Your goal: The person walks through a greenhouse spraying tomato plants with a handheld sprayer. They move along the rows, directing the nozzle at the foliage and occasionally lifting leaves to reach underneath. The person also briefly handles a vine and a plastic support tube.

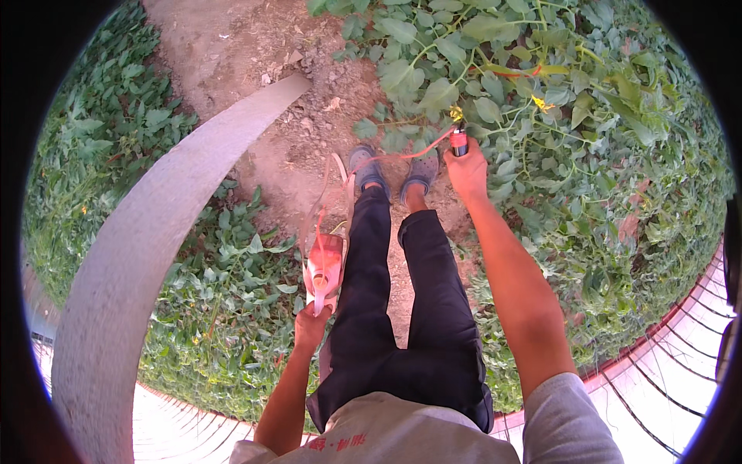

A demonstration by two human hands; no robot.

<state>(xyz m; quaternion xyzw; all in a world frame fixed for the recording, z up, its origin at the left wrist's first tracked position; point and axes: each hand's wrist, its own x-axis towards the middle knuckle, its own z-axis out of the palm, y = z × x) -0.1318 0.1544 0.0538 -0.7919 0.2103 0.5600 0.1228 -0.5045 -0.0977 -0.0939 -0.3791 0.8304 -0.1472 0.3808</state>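
Note:
My right hand (467, 168) grips a small black and red handheld device (458, 141), its tip up against a cluster of yellow flowers (456, 113) on a leafy plant that looks like tomato. From the device a thin red cord (406, 156) runs across above my shoes to a pinkish translucent bottle-like container (325, 261) with a strap, hanging by my thigh. My left hand (311, 326) is closed on a pale handle or nozzle part (320, 296) at the container's near end. The container's exact kind cannot be told.
A thick concrete post (174, 180) rises from the dirt path (243, 35) on the left. Dense plants (579, 191) crowd the right side, with more plants (232, 290) at left. My grey clogs (366, 165) stand on soil beside the right-hand leaves. Another yellow flower (542, 104) shows nearby.

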